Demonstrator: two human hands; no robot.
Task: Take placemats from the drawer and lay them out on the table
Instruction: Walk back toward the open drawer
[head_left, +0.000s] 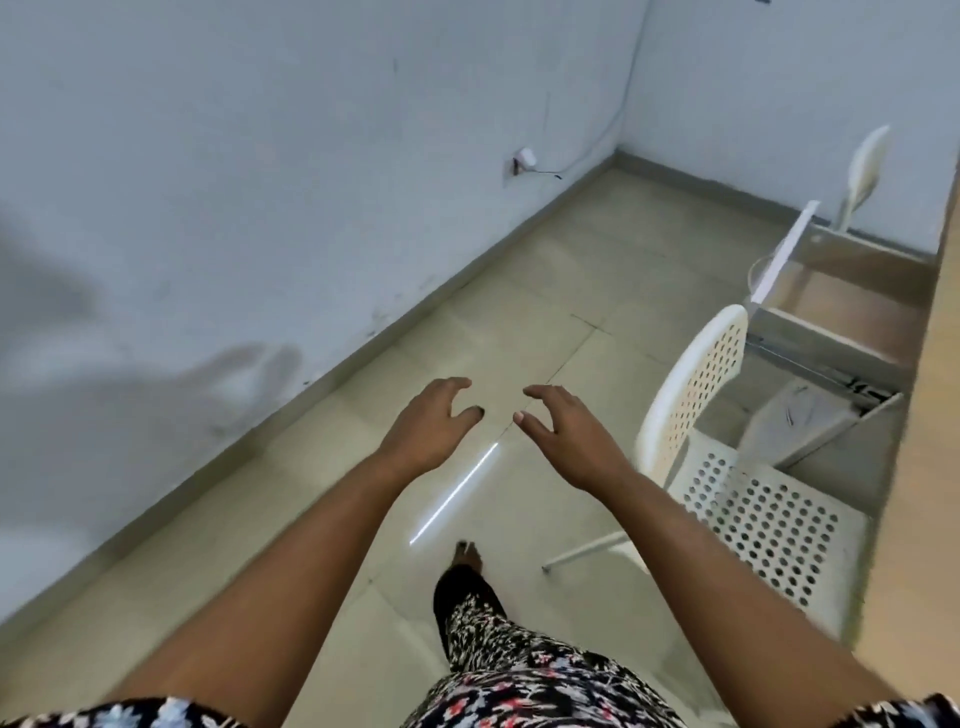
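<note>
The left hand (434, 423) and the right hand (563, 434) reach forward side by side over the floor, both empty, fingers spread and loosely curled, thumbs turned toward each other with a small gap between them. Neither hand touches anything. Below the forearms, a leg in flowered fabric (498, 639) steps ahead, one bare foot (466, 553) flat on the pale tiled floor (519, 291), where a thin bright streak of reflected light (454, 496) runs diagonally.

Just right of the right forearm stands a white perforated chair (727, 467), its back toward the person and its seat tucked against the wooden counter (930, 467) along the right edge of the view. Beyond the chair, a drawer (831, 332) hangs pulled out from under the counter; it is too blurred to tell whether placemats lie inside, and none can be made out elsewhere. A second white chair (865, 171) stands farther back near the corner. On the left, a scuffed white wall (260, 156) runs to that corner, with a plugged-in socket (522, 161) low down.
</note>
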